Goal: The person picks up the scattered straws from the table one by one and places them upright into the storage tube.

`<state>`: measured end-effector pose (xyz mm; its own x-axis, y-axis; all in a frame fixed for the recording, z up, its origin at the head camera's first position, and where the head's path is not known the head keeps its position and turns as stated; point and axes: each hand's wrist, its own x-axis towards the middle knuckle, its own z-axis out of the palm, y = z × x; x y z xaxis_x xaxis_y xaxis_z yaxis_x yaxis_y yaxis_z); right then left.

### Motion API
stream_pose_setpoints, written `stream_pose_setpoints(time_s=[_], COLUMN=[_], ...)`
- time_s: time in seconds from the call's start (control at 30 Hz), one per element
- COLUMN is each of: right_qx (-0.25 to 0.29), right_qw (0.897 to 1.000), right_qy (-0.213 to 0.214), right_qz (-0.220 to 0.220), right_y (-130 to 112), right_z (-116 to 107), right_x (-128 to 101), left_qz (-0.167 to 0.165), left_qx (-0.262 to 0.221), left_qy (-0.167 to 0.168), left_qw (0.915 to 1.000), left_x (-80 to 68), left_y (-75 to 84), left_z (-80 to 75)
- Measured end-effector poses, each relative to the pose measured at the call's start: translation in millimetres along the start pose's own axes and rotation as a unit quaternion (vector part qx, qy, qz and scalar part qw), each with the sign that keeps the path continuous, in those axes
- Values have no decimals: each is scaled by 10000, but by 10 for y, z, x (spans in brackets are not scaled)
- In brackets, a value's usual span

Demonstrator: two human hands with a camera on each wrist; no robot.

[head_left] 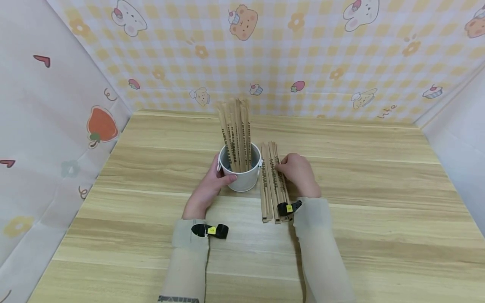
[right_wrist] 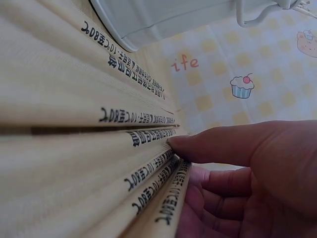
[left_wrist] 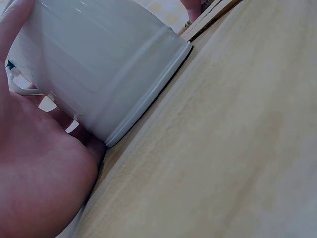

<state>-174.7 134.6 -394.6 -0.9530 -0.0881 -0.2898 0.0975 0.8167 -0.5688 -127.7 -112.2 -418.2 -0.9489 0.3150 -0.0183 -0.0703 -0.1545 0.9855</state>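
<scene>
A small white metal bucket (head_left: 242, 181) stands upright on the table with several paper-wrapped straws (head_left: 238, 139) leaning in it. My left hand (head_left: 209, 187) grips the bucket from its left side, thumb across the front; the other fingers are mostly hidden behind it. In the left wrist view the palm lies close along the bucket wall (left_wrist: 99, 64). Right of the bucket, more wrapped straws (head_left: 268, 189) lie side by side with printed lettering. My right hand (head_left: 301, 172) pinches at the right edge of these straws, thumb on top and fingers curled beside the outermost straw (right_wrist: 171, 213).
The wood-grain table (head_left: 379, 210) runs back to a yellow checked cloth (head_left: 322, 54) with cartoon prints. A white printed cloth (head_left: 49, 105) hangs at the left. Each sleeve carries a black strap (head_left: 212, 230) at the wrist.
</scene>
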Motion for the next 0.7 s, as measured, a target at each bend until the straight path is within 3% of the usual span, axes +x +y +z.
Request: stream_pose_setpoints(time_s=[0.37,0.57,0.7], right_qx=[330,345,638], right_qw=[9993,9991,9962], right_qy=[-157,228,550], right_qz=[47,-127,-206], right_y=[54,64,45], right_z=[-73,-234,-363], right_x=[-8,-70,-135], left_qz=[-31,-38,0], left_qx=[36,46,29], left_qy=[15,31,17], left_qw=[10000,10000,10000], left_x=[-27,-33,-22], left_y=[51,55,46], left_z=[39,38,36])
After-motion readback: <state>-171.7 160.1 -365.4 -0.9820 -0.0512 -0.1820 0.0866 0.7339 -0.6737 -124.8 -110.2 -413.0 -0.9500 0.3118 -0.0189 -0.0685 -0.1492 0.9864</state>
